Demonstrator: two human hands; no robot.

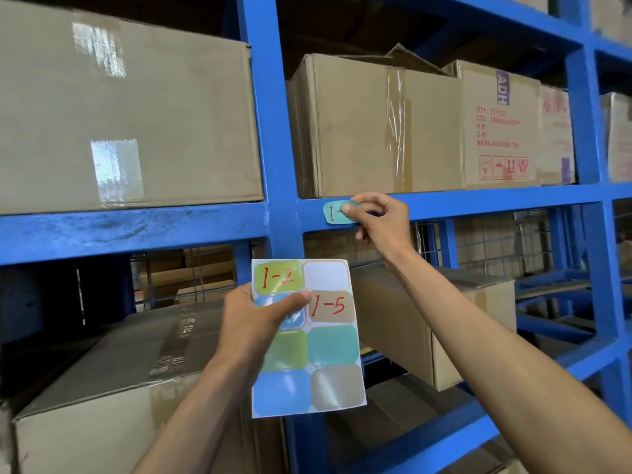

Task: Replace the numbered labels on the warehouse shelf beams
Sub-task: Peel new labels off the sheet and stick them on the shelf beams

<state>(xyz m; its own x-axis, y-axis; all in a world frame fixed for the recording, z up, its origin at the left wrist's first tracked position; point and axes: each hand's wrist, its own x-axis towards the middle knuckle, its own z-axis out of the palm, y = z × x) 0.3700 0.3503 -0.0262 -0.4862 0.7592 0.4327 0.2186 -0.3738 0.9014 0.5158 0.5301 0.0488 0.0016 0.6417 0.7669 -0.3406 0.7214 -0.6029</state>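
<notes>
We hold the teal label (337,212) against the blue shelf beam (478,200), pinched at its right end by the right hand (379,217); the thumb covers the digits after "1-". The left hand (253,319) grips the sticker sheet (307,336) below the right fingers, thumb pressed across the sheet's upper middle. Beside that thumb sit labels "1-2" (277,277) and "1-5" (330,306); one cell above "1-5" is bare. We judge the label thin, light, limp and tacky: take it by one edge only, avoiding folds and creases.
</notes>
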